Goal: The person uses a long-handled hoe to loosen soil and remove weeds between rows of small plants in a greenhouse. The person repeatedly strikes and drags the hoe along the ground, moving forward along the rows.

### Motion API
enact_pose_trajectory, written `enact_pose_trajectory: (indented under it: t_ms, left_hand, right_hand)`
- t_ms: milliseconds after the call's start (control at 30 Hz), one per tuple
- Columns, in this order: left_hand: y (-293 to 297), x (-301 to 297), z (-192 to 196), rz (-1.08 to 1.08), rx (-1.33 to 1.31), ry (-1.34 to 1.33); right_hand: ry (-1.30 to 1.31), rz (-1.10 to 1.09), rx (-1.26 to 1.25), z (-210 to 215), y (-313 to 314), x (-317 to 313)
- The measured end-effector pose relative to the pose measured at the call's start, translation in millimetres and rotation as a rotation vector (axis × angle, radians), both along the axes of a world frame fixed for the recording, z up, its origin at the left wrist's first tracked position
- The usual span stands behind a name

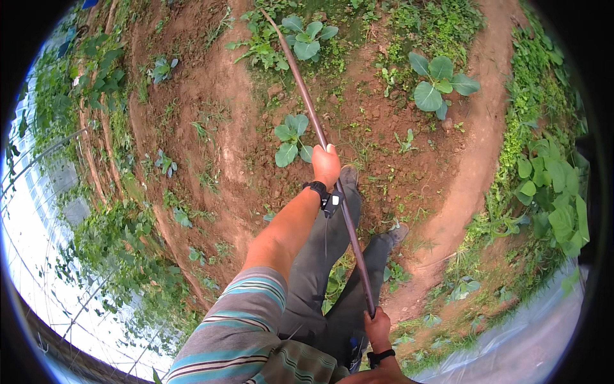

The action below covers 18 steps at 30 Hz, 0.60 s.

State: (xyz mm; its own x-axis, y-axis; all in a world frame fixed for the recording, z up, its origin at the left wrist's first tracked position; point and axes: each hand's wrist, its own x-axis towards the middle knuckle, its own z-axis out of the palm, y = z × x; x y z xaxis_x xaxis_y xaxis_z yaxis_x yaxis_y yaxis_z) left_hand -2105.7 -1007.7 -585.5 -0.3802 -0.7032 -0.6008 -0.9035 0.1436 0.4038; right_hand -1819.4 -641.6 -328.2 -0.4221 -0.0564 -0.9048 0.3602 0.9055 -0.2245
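A long brown pole [300,83] runs slantwise from the weeds at the far edge back toward my body. My left hand [327,165] is wrapped round its middle, thumb along the shaft. Lower down, my right hand [377,328] grips the near end beside my thigh. The pole's far tip reaches leafy weeds [267,40]; whether a tool head is fixed there, I cannot tell. Just left of the pole grows a small cabbage-like plant [291,139]. Another such plant [308,40] stands near the far tip.
A larger broad-leaved plant [441,83] grows to the right on reddish soil [358,121]. My shoes [349,174] stand on this bed. A bare dirt path [476,160] curves along the right. Climbing vines [121,249] and pale plastic sheeting [38,249] line the left.
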Motion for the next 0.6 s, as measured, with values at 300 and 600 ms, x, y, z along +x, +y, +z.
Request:
enact_pose_trajectory:
  t_ms: [300,600]
  left_hand:
    - [55.7,72.1,25.5,0.038,0.014,0.017]
    - [117.1,130.0,31.3,0.113,0.080,0.003]
  right_hand:
    - [-0.014,-0.005,0.017,49.7,57.2,49.5]
    - [0.062,0.005,0.000,66.8,121.0,94.0]
